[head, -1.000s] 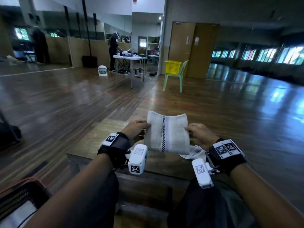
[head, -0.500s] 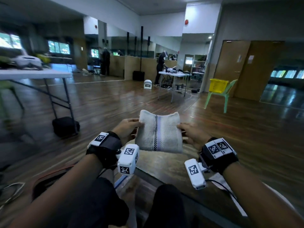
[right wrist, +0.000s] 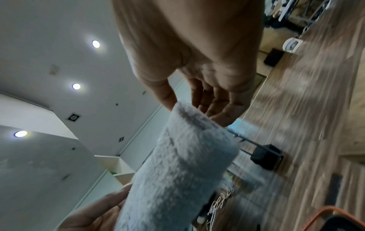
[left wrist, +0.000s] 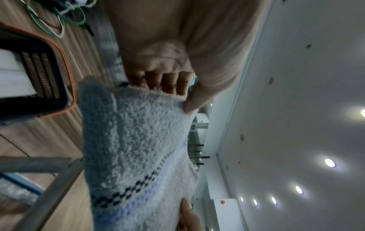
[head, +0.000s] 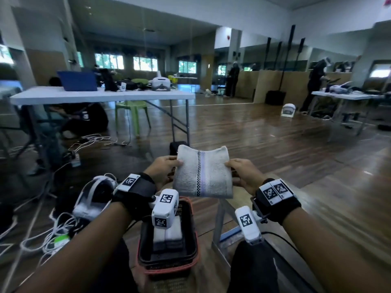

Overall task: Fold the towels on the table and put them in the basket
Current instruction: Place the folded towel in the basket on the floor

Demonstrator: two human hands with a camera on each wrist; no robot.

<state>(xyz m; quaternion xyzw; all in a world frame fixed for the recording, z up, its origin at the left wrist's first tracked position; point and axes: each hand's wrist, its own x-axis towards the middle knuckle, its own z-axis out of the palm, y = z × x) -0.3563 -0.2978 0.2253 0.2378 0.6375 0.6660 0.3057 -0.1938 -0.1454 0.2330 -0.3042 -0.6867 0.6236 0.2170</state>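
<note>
A folded white towel (head: pixel 203 172) with a black checked stripe and a pale blue band hangs in the air between my hands. My left hand (head: pixel 164 169) pinches its left edge, thumb on top and fingers beneath (left wrist: pixel 169 82). My right hand (head: pixel 241 172) pinches its right edge the same way, seen up close as towel (right wrist: pixel 183 171) under my thumb. Below the towel, on the floor by my knees, stands a black basket with a red rim (head: pixel 195 250) holding folded white towels (head: pixel 167 235). The basket (left wrist: pixel 59 75) also shows in the left wrist view.
A metal table leg (head: pixel 218 225) stands just right of the basket. Cables (head: pixel 42 237) and a white headset (head: pixel 93 195) lie on the floor at left. A white folding table (head: pixel 101 96) stands beyond, with people at tables farther back.
My view and both hands have swung left from the wooden table with the towel held between them. The basket on the floor now lies below the towel.
</note>
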